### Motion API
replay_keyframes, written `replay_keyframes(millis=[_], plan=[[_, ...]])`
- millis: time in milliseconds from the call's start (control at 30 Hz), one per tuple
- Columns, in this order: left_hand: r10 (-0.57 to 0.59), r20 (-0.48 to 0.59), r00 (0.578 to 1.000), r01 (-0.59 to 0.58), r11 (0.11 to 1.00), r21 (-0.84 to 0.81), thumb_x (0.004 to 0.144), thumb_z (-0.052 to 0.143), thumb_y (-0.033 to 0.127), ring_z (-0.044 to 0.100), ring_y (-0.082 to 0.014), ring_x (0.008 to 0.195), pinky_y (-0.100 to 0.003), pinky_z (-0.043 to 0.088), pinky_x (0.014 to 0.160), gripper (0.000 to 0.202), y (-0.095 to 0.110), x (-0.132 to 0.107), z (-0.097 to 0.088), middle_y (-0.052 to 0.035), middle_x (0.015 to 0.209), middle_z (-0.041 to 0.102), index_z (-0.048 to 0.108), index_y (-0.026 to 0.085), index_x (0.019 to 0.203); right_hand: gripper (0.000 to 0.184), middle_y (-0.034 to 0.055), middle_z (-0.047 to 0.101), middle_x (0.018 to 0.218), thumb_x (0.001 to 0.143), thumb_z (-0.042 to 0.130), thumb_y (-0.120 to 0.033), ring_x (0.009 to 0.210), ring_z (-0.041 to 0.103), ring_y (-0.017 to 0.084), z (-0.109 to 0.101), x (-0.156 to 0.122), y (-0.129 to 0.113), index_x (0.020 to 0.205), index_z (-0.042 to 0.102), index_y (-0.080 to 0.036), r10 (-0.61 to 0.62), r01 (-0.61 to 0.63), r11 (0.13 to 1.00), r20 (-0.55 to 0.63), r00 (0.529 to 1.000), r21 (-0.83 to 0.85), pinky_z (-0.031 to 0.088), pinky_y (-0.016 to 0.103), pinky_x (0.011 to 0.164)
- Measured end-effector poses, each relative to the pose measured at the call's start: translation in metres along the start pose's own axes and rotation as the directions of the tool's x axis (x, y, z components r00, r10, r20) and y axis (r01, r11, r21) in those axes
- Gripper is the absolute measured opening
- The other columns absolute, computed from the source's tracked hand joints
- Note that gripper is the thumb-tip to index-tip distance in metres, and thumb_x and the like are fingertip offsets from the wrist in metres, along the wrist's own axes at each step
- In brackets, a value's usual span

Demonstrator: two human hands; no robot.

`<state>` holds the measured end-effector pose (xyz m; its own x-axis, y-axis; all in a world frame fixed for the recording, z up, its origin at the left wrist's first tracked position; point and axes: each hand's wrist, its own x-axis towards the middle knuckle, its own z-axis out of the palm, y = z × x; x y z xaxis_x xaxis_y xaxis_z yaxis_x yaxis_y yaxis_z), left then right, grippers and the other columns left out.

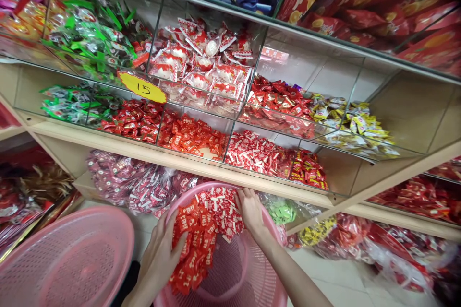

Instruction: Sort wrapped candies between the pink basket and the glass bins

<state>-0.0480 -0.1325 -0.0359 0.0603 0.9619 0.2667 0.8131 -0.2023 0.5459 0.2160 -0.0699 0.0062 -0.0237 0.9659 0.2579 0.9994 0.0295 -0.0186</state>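
Observation:
A pink plastic basket (262,264) stands before me, with orange-red wrapped candies (194,244) heaped at its left and red-and-white wrapped candies (221,208) at its far side. My left hand (156,249) lies across the basket's left side. Its thumb is spread from the fingers and rests against the orange-red candies. At the far right inside the basket, my right hand (251,208) has its fingers curled at the edge of the red-and-white candies. Its fingertips are partly hidden among them.
A second pink basket (82,254) is at the lower left. Ahead are wooden shelves (180,160) with clear-walled bins of wrapped sweets and a yellow price tag (143,87) marked 15. Bagged candies (147,187) lie beneath the shelf, as do more bags (345,235) at right.

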Motion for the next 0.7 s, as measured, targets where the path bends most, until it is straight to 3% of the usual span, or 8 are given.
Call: replay_keyframes(millis=[367,700], plan=[[-0.011,-0.010,1.000,0.010,1.000,-0.011,0.083,0.044,0.039,0.034,-0.0281,0.127,-0.047,0.039,0.098,0.057,-0.001,0.000,0.002,-0.0099,0.140,0.032,0.028,0.025,0.136,0.031,0.0119,0.057,0.103,0.081,0.034,-0.004,0.091,0.046,0.024,0.002,0.001,-0.011,0.102,0.054,-0.016,-0.011,0.011,0.999,-0.010,1.000,-0.043,0.034,0.037,0.080],[0.019,-0.010,1.000,-0.019,1.000,-0.004,0.084,0.044,0.036,0.033,-0.0279,0.127,-0.049,0.036,0.100,0.058,-0.002,0.000,0.002,-0.0093,0.138,0.032,0.022,0.028,0.137,0.031,0.0115,0.056,0.097,0.079,0.033,-0.003,0.087,0.046,0.024,0.000,0.000,-0.016,0.094,0.055,-0.019,0.000,-0.001,0.999,-0.013,1.000,-0.052,0.034,0.038,0.076]])
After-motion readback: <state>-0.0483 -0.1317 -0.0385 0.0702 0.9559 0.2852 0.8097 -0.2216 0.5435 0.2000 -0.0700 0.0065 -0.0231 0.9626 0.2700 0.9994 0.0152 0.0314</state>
